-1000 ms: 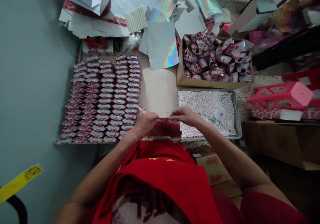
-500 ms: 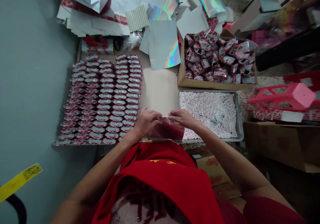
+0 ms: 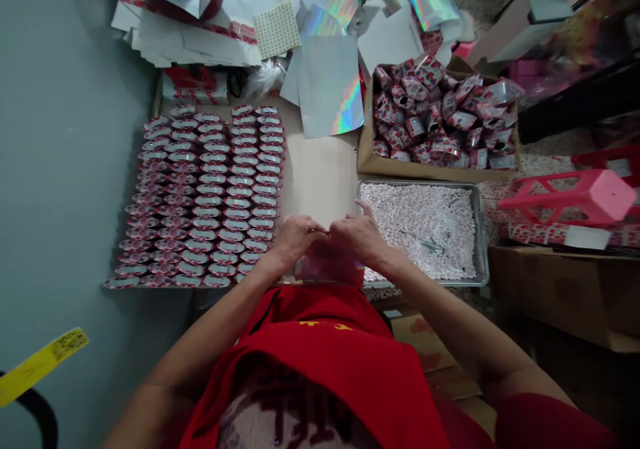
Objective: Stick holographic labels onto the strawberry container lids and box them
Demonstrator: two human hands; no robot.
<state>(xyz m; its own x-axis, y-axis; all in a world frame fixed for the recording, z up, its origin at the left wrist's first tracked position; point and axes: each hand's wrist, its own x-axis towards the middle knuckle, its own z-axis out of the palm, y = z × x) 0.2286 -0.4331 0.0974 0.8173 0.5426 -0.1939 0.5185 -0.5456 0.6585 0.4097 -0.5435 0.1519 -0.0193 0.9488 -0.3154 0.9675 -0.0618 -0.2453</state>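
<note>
Both hands meet over a shiny sheet point(image 3: 330, 269) at the table's near edge, in front of the red apron. It looks reddish and reflective, and its upper edge is between the fingers. My left hand point(image 3: 299, 237) pinches that edge at the left. Close beside it, my right hand point(image 3: 357, 239) is closed on the edge at the right, one finger sticking up. The fingers hide part of the sheet. Left of my hands stand rows of small red-and-white packages point(image 3: 210, 195). A metal tray point(image 3: 484, 249) of small pale pink and white pieces lies to the right.
Behind the tray stands a cardboard box point(image 3: 430, 171) piled with red patterned packages. Holographic sheets point(image 3: 330, 82), papers point(image 3: 195, 42) and a dotted sticker sheet point(image 3: 277, 29) cover the table's back. A pink plastic stool point(image 3: 575, 195) is at the right, a wall point(image 3: 60, 169) at the left.
My hands have come closer together along the sheet's upper edge. A thin white strip seen by my left hand at first no longer shows. The view has shifted slightly.
</note>
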